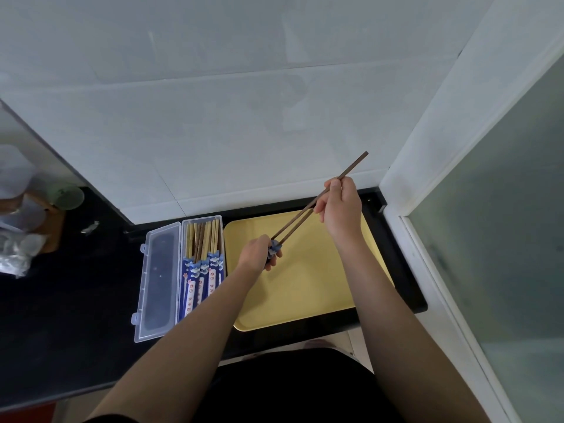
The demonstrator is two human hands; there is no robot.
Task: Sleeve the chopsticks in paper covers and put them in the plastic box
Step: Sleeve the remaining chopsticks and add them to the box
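The right hand (pixel 340 209) pinched a dark chopstick pair (pixel 305 212) near its top, tips entering the paper cover (pixel 273 250) gripped in the left hand (pixel 259 254) above the yellow tray (pixel 305 285). Light, stiff sticks; flimsy, crushable paper, I judged.

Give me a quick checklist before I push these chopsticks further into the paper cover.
1. Right hand grips the dark chopsticks: ok.
2. Left hand holds the paper cover: ok.
3. Both tips inside the cover mouth: cannot tell, fingers hide it.
4. Chopsticks parallel: not ok, they spread toward the tips.
5. Plastic box lid open: ok.
6. Room left in the box: cannot tell.
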